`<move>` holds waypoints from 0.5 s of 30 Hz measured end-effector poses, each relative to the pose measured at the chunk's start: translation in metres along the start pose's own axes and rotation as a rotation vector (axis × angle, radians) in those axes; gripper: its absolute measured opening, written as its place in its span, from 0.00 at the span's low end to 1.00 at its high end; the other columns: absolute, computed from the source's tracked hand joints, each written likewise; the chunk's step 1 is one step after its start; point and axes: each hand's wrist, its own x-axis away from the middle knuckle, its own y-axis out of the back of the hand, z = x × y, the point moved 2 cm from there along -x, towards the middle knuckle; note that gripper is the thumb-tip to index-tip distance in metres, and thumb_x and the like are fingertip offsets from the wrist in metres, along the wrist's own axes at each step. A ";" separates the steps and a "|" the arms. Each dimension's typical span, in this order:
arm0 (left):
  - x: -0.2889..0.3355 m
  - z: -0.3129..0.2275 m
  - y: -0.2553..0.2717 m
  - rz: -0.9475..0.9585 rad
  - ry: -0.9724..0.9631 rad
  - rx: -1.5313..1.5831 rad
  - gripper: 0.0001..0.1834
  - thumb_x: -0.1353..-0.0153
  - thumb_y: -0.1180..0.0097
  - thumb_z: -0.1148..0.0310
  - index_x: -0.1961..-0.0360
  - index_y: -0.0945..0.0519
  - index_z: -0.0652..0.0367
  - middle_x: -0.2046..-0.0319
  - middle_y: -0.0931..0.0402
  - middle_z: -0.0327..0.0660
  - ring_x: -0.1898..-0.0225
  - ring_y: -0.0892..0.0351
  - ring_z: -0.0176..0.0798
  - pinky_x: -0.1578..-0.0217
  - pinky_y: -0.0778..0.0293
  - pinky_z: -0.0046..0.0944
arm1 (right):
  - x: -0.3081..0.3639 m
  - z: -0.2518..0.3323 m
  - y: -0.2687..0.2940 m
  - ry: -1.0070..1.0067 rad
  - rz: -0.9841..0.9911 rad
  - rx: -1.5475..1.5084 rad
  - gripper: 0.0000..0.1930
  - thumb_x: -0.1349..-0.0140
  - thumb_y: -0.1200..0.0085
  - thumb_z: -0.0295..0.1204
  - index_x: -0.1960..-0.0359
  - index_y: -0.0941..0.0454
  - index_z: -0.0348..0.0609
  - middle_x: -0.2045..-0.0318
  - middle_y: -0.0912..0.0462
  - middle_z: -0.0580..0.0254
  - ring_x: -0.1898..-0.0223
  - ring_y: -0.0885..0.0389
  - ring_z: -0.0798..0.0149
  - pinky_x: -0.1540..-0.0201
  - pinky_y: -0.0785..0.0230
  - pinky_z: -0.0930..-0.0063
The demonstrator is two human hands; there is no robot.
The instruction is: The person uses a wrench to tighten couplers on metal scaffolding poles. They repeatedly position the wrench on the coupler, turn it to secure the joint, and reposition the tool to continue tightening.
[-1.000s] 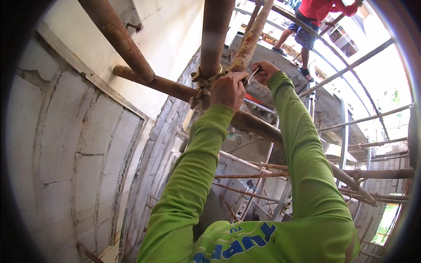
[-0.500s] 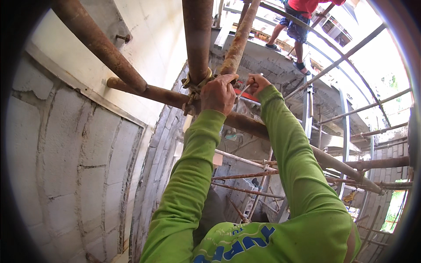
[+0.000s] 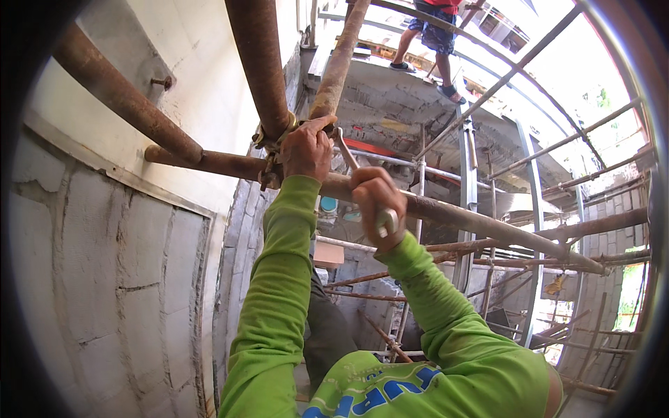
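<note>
1. Apparently, the right hand (image 3: 378, 207) has its fingers wrapped around a wrench (image 3: 346, 149) for leverage, below and right of the pipe clamp (image 3: 267, 145); the wrench slants up toward the clamp's right side, though what its head grips is hidden.
2. The left hand (image 3: 308, 149) curls just right of the clamp, probably steadying it; whether its fingertips pinch anything, I cannot tell.
3. Below and right of the clamp, a round turquoise object (image 3: 328, 204) may be a container; any contents are indistinguishable.
</note>
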 end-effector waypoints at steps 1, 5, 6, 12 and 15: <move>0.000 0.000 0.000 0.000 -0.004 -0.004 0.15 0.42 0.54 0.74 0.59 0.16 0.60 0.61 0.18 0.52 0.56 0.18 0.51 0.51 0.24 0.42 | 0.003 0.002 -0.007 0.048 -0.002 0.037 0.05 0.43 0.42 0.23 0.71 0.27 0.37 0.64 0.23 0.53 0.66 0.23 0.53 0.62 0.30 0.65; 0.000 0.000 0.000 0.003 -0.006 -0.026 0.16 0.42 0.54 0.74 0.58 0.16 0.59 0.61 0.18 0.53 0.57 0.18 0.51 0.52 0.25 0.43 | 0.005 0.007 -0.029 0.227 0.038 0.150 0.10 0.46 0.38 0.27 0.72 0.28 0.38 0.61 0.24 0.52 0.63 0.24 0.49 0.62 0.30 0.61; 0.000 0.000 0.000 0.004 -0.007 -0.024 0.16 0.42 0.54 0.74 0.58 0.16 0.58 0.61 0.18 0.52 0.57 0.18 0.52 0.52 0.25 0.43 | 0.003 0.006 -0.034 0.236 0.072 0.151 0.11 0.46 0.37 0.28 0.73 0.29 0.38 0.61 0.24 0.53 0.64 0.24 0.50 0.63 0.30 0.61; -0.001 0.003 0.002 0.031 0.039 0.028 0.16 0.42 0.55 0.73 0.58 0.16 0.56 0.61 0.18 0.51 0.58 0.18 0.52 0.53 0.25 0.43 | -0.024 -0.005 -0.033 0.436 0.097 0.199 0.17 0.47 0.36 0.35 0.81 0.33 0.44 0.73 0.24 0.62 0.77 0.29 0.60 0.78 0.36 0.65; -0.001 0.002 0.003 0.051 0.008 0.085 0.18 0.43 0.56 0.73 0.58 0.16 0.57 0.59 0.18 0.51 0.56 0.18 0.51 0.52 0.25 0.43 | -0.048 -0.008 -0.023 0.555 0.061 0.239 0.13 0.47 0.40 0.25 0.83 0.33 0.44 0.78 0.25 0.61 0.81 0.30 0.61 0.82 0.39 0.68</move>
